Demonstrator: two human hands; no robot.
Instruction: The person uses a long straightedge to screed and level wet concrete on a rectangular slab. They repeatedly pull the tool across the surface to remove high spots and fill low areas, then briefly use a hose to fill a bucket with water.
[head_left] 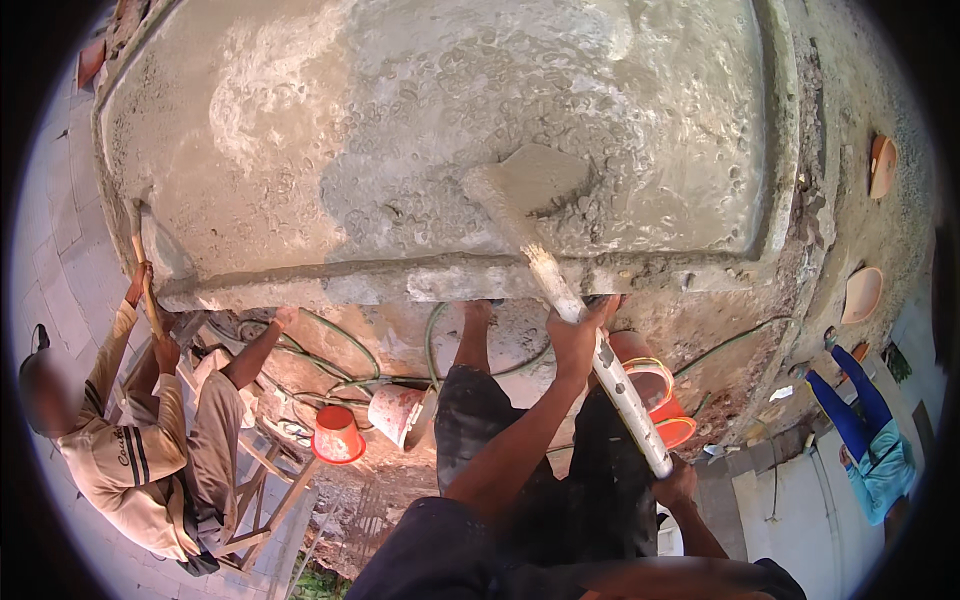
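Observation:
My left hand (574,340) is closed around the middle of a long, whitish, splattered tool handle (608,368). My right hand (674,482) grips the same handle at its lower end. The handle slants up and left to a blade (540,180) coated in grey mortar, which rests in the wet, dimpled mortar (670,140) on a raised slab. The slab's low rim (420,276) runs just in front of me, under the tool's shaft.
A co-worker (130,440) on a wooden stand (255,520) holds another long tool (145,280) at the slab's left corner. Buckets (332,435), (398,408) and green hoses (355,345) lie below the slab. Another person (870,450) stands at the right, near orange pans (880,165).

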